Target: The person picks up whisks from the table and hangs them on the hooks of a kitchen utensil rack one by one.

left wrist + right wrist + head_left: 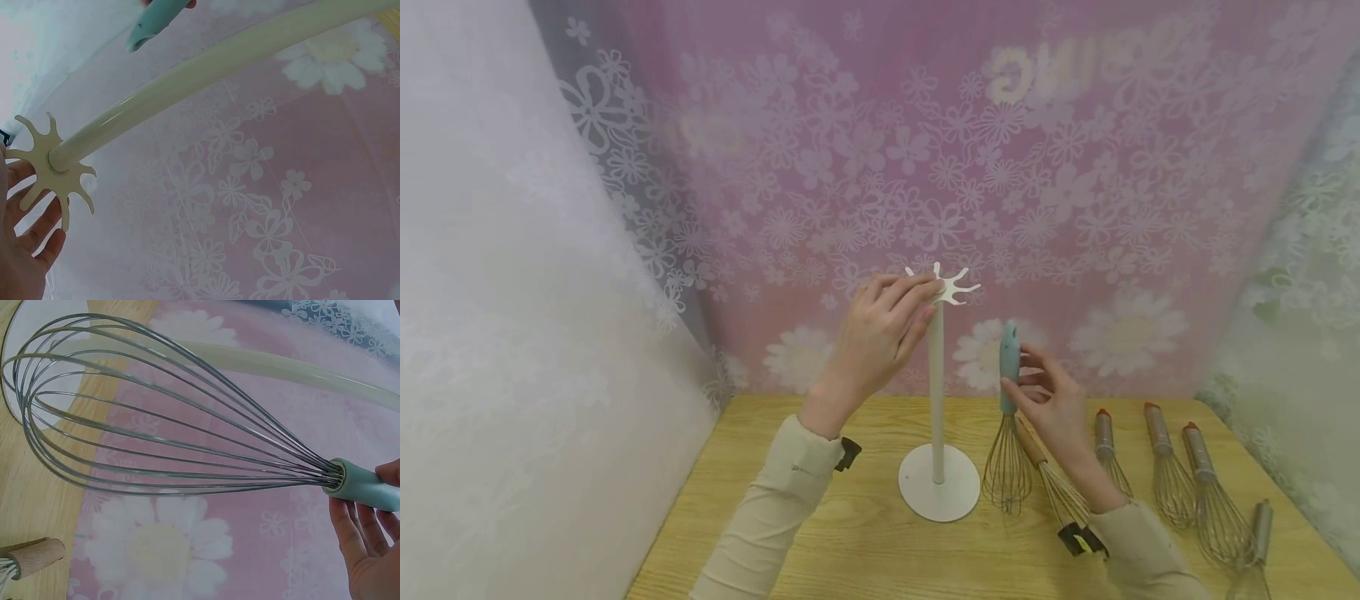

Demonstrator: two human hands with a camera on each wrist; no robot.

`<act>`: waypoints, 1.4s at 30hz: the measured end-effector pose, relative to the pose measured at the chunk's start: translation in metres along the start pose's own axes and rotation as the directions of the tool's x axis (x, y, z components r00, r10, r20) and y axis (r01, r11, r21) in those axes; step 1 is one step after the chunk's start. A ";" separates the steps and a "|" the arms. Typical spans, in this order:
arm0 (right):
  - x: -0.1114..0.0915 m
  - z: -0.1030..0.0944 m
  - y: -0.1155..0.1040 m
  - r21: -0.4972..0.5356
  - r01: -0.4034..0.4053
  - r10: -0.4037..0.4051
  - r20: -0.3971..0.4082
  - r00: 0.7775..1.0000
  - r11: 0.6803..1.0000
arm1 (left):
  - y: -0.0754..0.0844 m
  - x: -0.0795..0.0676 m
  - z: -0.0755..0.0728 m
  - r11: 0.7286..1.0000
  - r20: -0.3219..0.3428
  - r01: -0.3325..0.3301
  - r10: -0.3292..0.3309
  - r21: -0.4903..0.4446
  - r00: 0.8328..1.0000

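A pale whisk stand (937, 392) with a round base and a ring of curved hooks (44, 161) stands upright on the table. My left hand (883, 329) rests on its top; the left wrist view shows fingers (44, 225) behind the hooks, partly hidden by them. To the right of the pole, my right hand (1056, 400) pinches the light-blue handle (365, 486) of a wire whisk (1009, 458) between thumb and fingers. That whisk hangs upright, handle at the top and wire loops downward, beside the stand's base.
A wooden-handled whisk (1032, 442) lies behind my right hand. Farther right lie several metal-handled whisks, among them one with a red-tipped handle (1159, 429) and one near the table's right edge (1262, 533). Flower-patterned cloth (865, 183) hangs behind the wooden table (760, 517).
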State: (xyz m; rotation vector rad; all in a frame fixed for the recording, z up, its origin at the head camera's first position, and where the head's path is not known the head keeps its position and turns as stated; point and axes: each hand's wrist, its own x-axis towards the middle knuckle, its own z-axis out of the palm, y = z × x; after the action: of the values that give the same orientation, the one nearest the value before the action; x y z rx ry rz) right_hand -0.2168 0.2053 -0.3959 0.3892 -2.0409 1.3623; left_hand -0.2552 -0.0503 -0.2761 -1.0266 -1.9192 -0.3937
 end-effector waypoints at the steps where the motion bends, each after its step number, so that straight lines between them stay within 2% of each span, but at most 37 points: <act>1: 0.001 0.000 0.000 -0.004 0.000 0.000 0.000 1.000 1.000 | 0.000 0.000 0.000 1.000 0.000 0.000 0.000 0.000 1.000; 11: 0.008 -0.002 -0.005 -0.004 0.021 -0.021 -0.016 1.000 1.000 | 0.000 0.000 0.000 1.000 0.000 0.001 -0.001 -0.008 1.000; 19: 0.023 -0.003 -0.022 0.026 0.047 -0.047 -0.007 0.999 0.999 | -0.001 0.000 -0.001 0.999 0.002 0.010 -0.010 -0.047 1.000; 32: 0.052 -0.001 -0.047 -0.058 0.054 -0.049 0.091 0.995 0.997 | -0.002 -0.001 0.000 0.995 0.000 0.021 -0.021 -0.095 1.000; 42: 0.063 0.003 -0.053 -0.033 0.101 -0.094 0.158 0.983 0.994 | -0.003 -0.001 0.001 0.994 0.019 0.031 -0.029 -0.108 0.999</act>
State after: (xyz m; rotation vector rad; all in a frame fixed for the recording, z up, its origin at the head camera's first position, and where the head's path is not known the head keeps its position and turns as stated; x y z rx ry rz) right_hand -0.2354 0.1874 -0.3175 0.5860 -2.1425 1.2633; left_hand -0.2576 -0.0520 -0.2770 -1.0751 -1.9482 -0.5128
